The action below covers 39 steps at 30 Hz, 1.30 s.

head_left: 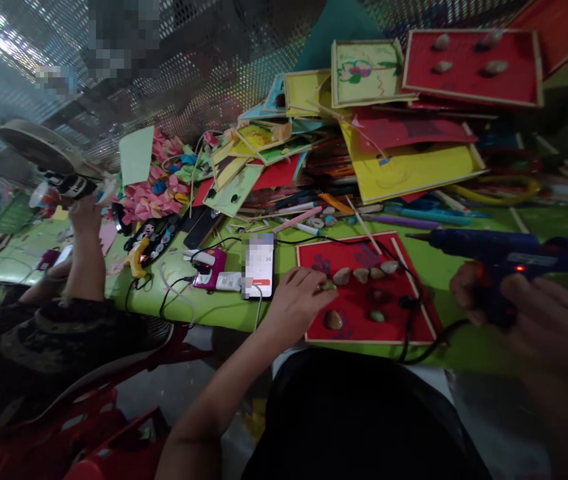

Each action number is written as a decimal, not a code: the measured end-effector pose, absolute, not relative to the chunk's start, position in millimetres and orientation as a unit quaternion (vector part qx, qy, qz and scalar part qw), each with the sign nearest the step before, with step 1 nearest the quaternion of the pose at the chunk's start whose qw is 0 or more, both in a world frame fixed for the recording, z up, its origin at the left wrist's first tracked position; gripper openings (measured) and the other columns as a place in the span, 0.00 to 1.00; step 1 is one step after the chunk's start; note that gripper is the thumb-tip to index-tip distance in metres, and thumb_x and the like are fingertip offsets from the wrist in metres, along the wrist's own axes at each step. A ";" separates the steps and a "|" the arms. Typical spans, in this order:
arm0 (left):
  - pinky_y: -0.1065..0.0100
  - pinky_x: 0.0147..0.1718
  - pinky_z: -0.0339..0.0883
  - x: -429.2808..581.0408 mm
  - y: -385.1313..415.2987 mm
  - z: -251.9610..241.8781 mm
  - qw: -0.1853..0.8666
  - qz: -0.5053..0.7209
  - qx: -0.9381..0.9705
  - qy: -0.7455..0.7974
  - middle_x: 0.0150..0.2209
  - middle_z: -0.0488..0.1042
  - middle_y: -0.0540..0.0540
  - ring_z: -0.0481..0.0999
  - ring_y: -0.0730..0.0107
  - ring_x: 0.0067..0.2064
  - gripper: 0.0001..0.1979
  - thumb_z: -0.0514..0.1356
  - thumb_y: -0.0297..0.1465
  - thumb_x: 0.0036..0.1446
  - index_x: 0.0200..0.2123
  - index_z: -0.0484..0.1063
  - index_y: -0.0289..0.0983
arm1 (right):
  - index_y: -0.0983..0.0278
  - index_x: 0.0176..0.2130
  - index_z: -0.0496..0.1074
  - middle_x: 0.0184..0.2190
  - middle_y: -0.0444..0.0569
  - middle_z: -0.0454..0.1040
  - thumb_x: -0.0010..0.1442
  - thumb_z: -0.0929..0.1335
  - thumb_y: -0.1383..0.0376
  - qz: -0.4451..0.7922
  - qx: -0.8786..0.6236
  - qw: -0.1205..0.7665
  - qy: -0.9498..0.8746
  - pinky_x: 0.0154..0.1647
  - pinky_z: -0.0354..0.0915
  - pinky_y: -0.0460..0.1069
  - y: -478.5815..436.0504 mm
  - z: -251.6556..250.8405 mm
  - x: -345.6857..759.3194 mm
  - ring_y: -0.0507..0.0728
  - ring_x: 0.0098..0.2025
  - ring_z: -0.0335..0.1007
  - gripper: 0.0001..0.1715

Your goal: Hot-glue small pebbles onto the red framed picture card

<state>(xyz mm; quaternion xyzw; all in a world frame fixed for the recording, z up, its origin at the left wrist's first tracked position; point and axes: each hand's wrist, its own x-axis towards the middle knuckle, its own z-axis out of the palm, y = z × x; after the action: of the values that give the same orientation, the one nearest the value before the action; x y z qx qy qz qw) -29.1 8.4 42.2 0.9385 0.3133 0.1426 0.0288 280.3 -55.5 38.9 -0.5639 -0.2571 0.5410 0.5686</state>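
Note:
A red card (pixel 357 325) framed with thin wooden sticks lies at the table's front edge. Several pebbles (pixel 361 275) form a row across its middle. Below that row sit a brown stone (pixel 333 320) and a green stone (pixel 377 315). My left hand (pixel 298 298) rests over the card's left side, its fingertips closed on a small greenish pebble (pixel 329 285) at the row's left end. Over to the right, my right hand (pixel 529 307) grips a blue glue gun (pixel 504 257). Its nozzle points left and a small orange light glows on it. The gun's black cord crosses the card's right edge.
Left of the card are a phone (pixel 259 267) and a purple power strip (pixel 210 270) with cables. Stacked framed cards (pixel 471 70), pens and sticks crowd the back. Another person's arm (pixel 87 247) reaches in at left, near pink paper pieces (pixel 149 193) and a yellow glue gun (pixel 138 259).

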 end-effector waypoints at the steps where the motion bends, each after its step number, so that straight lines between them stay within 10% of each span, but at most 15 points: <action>1: 0.59 0.50 0.64 -28.1 8.6 40.5 0.028 0.141 0.940 0.308 0.44 0.75 0.44 0.71 0.62 0.46 0.08 0.60 0.27 0.63 0.43 0.77 0.42 | 0.63 0.28 0.77 0.26 0.50 0.71 0.36 0.80 0.45 0.543 -0.561 0.570 -0.257 0.14 0.62 0.46 -55.5 38.2 280.6 0.54 0.22 0.65 0.28; 13: 0.63 0.44 0.66 -27.2 7.8 57.5 0.176 0.290 0.858 0.387 0.37 0.78 0.47 0.76 0.66 0.41 0.05 0.56 0.27 0.66 0.40 0.72 0.38 | 0.62 0.29 0.77 0.28 0.49 0.72 0.38 0.81 0.47 0.543 -0.567 0.575 -0.230 0.16 0.63 0.44 -58.5 41.7 276.7 0.54 0.25 0.68 0.26; 27: 0.58 0.49 0.63 -22.6 7.7 48.2 0.100 0.117 0.927 0.342 0.42 0.77 0.46 0.74 0.63 0.45 0.06 0.58 0.26 0.64 0.40 0.75 0.40 | 0.63 0.30 0.78 0.28 0.50 0.72 0.36 0.81 0.46 0.541 -0.562 0.582 -0.230 0.15 0.64 0.44 -57.7 36.5 281.7 0.54 0.25 0.67 0.29; 39: 0.67 0.41 0.70 -35.6 0.8 86.8 0.359 0.402 0.745 0.392 0.36 0.77 0.48 0.77 0.69 0.39 0.01 0.60 0.29 0.64 0.38 0.72 0.40 | 0.63 0.28 0.77 0.26 0.50 0.72 0.36 0.81 0.46 0.532 -0.575 0.578 -0.228 0.15 0.62 0.44 -57.0 55.3 268.0 0.54 0.23 0.66 0.28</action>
<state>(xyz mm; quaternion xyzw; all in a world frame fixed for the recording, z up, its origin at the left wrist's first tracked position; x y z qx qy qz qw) -35.6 0.8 86.8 0.7453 0.3923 0.4022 0.3590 268.0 -57.0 55.3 -0.5754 -0.2281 0.5316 0.5783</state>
